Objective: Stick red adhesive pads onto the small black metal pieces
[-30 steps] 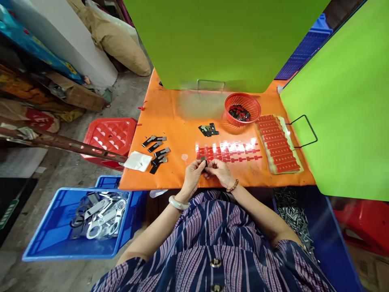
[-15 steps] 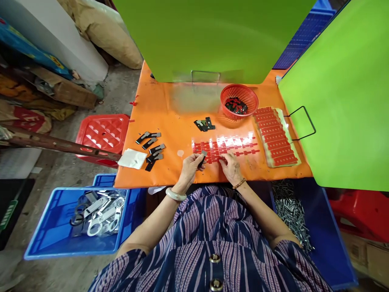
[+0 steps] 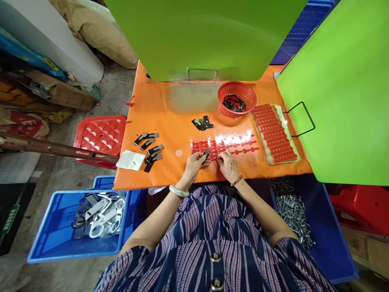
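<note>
My left hand (image 3: 194, 165) pinches a small flat black piece with a grey tip (image 3: 206, 155) above the near edge of a clear sheet. Rows of red die-cut stickers (image 3: 238, 146) cover that sheet. At its lower edge my right hand (image 3: 227, 165) has thumb and fingertips closed together; whatever lies between them is too small to make out. Several more black-and-grey pieces (image 3: 148, 144) lie loose to the left. Beyond the sheet is a small cluster of dark pieces (image 3: 202, 123).
A red plastic basket (image 3: 223, 106) with black and red pieces stands at the back. Stacked red sticker sheets (image 3: 275, 136) lie to the right, beside a green panel (image 3: 340, 101). A folded white cloth (image 3: 130, 160) lies at the left edge. Blue bins (image 3: 45, 231) flank the orange table (image 3: 164, 170).
My right hand has drawn slightly left, nearer my left hand. The black piece has shifted slightly right and up in my left fingers. The whole view has moved a little.
</note>
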